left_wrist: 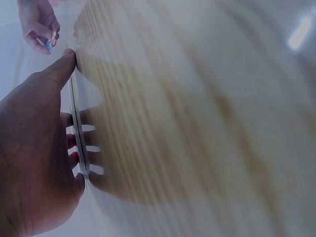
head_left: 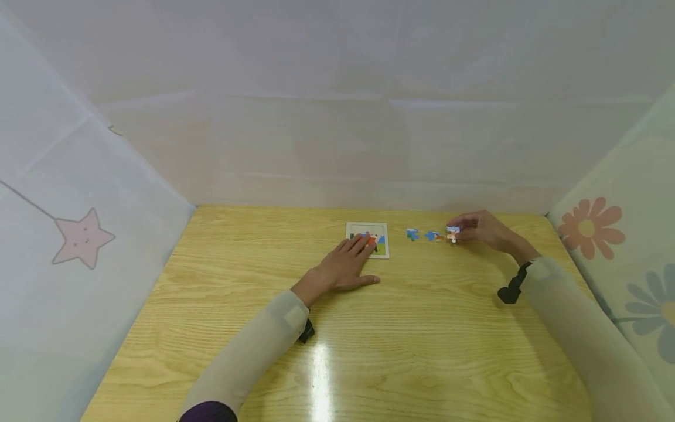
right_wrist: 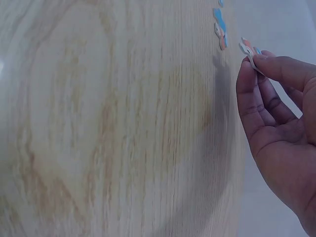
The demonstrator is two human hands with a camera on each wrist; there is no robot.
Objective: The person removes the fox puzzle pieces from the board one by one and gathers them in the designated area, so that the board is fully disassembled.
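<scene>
My left hand [head_left: 345, 265] lies with straight fingers across a small white-bordered puzzle board [head_left: 384, 228], hiding part of its colourful picture. In the left wrist view, the board's edge [left_wrist: 78, 123] shows under those fingers. Between thumb and fingers my right hand [head_left: 482, 228] pinches a jigsaw piece [head_left: 453, 233] with blue and orange-brown print. The right wrist view shows this held piece [right_wrist: 248, 47] at the fingertips, raised off the table. Two other jigsaw pieces lie between the board and the right hand: a blue and green one [head_left: 412, 234] and a blue and brown one [head_left: 432, 236].
The wooden table [head_left: 422, 328] extends towards me from both hands. A pale cloth wall [head_left: 337, 146] stands along its back edge, and more cloth with a printed star [head_left: 84, 237] and flowers [head_left: 590, 228] borders the sides.
</scene>
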